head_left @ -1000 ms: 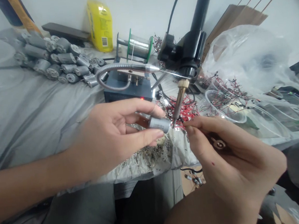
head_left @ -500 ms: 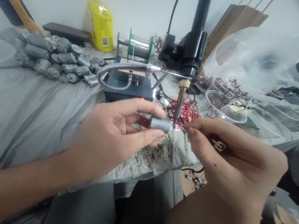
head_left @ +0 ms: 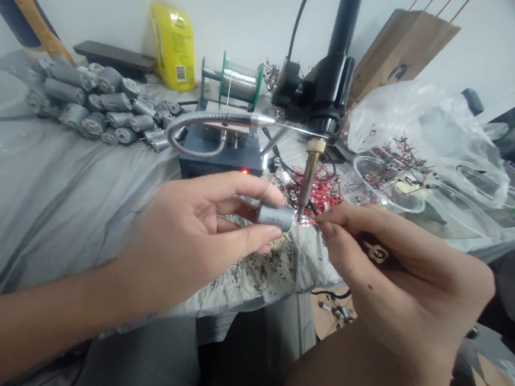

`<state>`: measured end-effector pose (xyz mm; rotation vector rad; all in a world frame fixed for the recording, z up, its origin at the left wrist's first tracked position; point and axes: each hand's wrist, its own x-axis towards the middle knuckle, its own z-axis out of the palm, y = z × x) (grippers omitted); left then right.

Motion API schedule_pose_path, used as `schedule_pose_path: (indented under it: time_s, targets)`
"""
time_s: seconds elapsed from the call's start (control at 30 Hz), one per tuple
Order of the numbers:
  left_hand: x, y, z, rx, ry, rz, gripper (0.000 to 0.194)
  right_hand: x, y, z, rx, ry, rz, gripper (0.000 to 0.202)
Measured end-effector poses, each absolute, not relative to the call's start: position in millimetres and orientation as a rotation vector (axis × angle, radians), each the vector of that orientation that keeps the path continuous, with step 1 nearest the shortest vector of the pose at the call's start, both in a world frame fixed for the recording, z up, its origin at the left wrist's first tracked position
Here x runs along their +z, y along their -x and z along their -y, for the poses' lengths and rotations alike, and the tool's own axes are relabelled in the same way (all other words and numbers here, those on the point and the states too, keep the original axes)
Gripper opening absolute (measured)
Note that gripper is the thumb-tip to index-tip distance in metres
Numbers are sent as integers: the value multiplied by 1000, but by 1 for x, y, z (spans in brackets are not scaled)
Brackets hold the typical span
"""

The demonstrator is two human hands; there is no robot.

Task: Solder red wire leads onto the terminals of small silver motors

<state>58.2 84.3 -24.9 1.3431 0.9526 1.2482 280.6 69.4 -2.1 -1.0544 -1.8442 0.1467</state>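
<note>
My left hand (head_left: 189,234) is closed around a small grey cylindrical motor (head_left: 276,217), thumb in front and fingers behind, with its end facing right. The tip of an upright soldering iron (head_left: 308,183) comes down at that end; whether they touch I cannot tell. On the other side of the tip, my right hand (head_left: 397,271) pinches a thin red wire (head_left: 308,222) between thumb and forefinger. A small metal part with a round hole (head_left: 377,254) shows in the curl of the same hand. A bent metal feed tube (head_left: 216,118) points at the iron.
Behind stands a solder feeder (head_left: 219,157) with a solder spool (head_left: 243,82). Several grey motors (head_left: 94,102) are heaped at the left, near a yellow bottle (head_left: 173,45). Red wires (head_left: 326,190) lie behind the iron. A plastic cup (head_left: 386,186) and clear bag (head_left: 434,119) are at the right.
Both hands keep nearly the same place at the iron's tip. The view has shifted slightly, and the clear bag at the right has sunk, showing more of the paper bag.
</note>
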Motion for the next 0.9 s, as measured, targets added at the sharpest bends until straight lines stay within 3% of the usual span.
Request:
schedule_pose_path:
  time_s: [0.9]
  targets:
    - [-26, -59, -84, 1234, -1303, -939, 26, -7, -281, -68, 68, 1123, 1701, 21]
